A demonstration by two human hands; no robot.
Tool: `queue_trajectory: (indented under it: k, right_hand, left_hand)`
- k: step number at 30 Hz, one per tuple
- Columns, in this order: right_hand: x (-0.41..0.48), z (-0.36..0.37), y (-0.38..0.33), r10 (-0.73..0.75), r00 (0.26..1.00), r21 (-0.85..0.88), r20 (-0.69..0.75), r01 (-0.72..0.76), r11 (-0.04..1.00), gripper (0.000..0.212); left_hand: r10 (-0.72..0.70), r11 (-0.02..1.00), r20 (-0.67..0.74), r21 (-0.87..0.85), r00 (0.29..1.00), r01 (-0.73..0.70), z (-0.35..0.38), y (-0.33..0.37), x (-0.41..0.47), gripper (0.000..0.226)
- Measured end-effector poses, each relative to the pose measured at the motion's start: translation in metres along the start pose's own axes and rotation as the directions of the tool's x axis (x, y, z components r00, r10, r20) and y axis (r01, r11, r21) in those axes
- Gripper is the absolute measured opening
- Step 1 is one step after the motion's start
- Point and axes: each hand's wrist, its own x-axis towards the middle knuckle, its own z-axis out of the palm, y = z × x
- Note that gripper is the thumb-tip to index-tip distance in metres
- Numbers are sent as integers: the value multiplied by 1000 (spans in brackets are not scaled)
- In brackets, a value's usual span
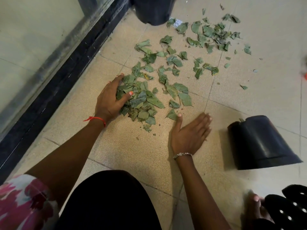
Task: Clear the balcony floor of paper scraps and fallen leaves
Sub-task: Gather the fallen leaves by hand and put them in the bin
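Note:
Dry green leaves lie scattered over the beige tiled floor (136, 151). A dense heap of leaves (141, 100) sits in front of me, and a looser spread of leaves (211, 34) lies further back. My left hand (110, 97) rests on the heap's left side, fingers curved around the leaves and thumb pressed into them. My right hand (191, 131) lies flat on the floor with straight fingers, just right of the heap, thumb touching a single leaf (172, 114). A small white paper scrap (177, 23) shows among the far leaves.
A black pot (260, 143) lies tipped on its side at the right. Another black pot (154, 9) stands at the back. A glass door with a dark frame (66, 67) runs along the left. My knee, foot and black sandal (289, 211) are at the bottom.

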Motion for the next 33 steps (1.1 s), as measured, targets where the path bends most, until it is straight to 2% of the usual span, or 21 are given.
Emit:
queue_trajectory:
  k: [6, 9, 11, 12, 14, 15, 17, 19, 21, 22, 24, 27, 30, 33]
  right_hand:
    - [36, 17, -39, -107, 991, 23, 75, 106, 994, 79]
    - [54, 22, -57, -243, 960, 43, 137, 240, 970, 75]
    - [56, 21, -62, -378, 908, 163, 180, 351, 922, 73]
    - [55, 19, -61, -428, 885, 281, 184, 370, 886, 70]
    - [46, 12, -56, -453, 878, 478, 153, 335, 812, 69]
    - [41, 9, -50, -452, 881, 502, 139, 330, 799, 73]
    - [26, 3, -37, -479, 862, 399, 164, 387, 832, 90]
    - [6, -1, -29, -540, 804, 223, 247, 495, 840, 105]
    - [-7, -2, -27, -588, 739, 111, 329, 588, 801, 110]
    - [-9, -3, -29, -597, 722, 118, 350, 598, 793, 111]
    - [-6, -8, -32, -561, 754, 210, 340, 521, 827, 108]
    - [-6, -21, -24, -394, 900, 229, 186, 351, 908, 95]
    - [-25, -27, 0, -177, 979, 103, 100, 166, 981, 84]
    - [-43, -23, 20, -11, 996, -57, 87, 16, 998, 93]
  left_hand:
    - [-4, 1000, 1, -10, 1000, 4, 0, -3, 1, 81]
    - [-2, 1000, 3, -8, 1000, 2, 0, -2, 1, 81]
    - [-3, 1000, 3, 2, 1000, 3, 0, -1, 1, 81]
    - [-2, 1000, 5, 7, 1000, 2, -1, 0, 1, 82]
    - [1, 1000, 1, 10, 1000, -1, -1, 0, 0, 82]
    - [0, 1000, -2, 7, 1000, 0, -1, 0, 0, 81]
    - [0, 1000, 0, -4, 1000, 0, -1, 0, 0, 81]
    - [4, 1000, 4, -11, 1000, -4, -1, -1, 0, 81]
    - [9, 1000, 0, -17, 1000, -9, -2, -1, 0, 81]
    - [10, 1000, 0, -16, 1000, -10, -2, -2, 1, 81]
    - [8, 1000, 4, -15, 1000, -8, -2, -2, 1, 82]
    - [10, 1000, 3, -23, 1000, -10, -2, -2, 1, 82]
    - [10, 1000, -1, -25, 1000, -10, -2, -3, 1, 81]
    - [8, 1000, -4, -20, 1000, -8, -2, -3, 1, 80]
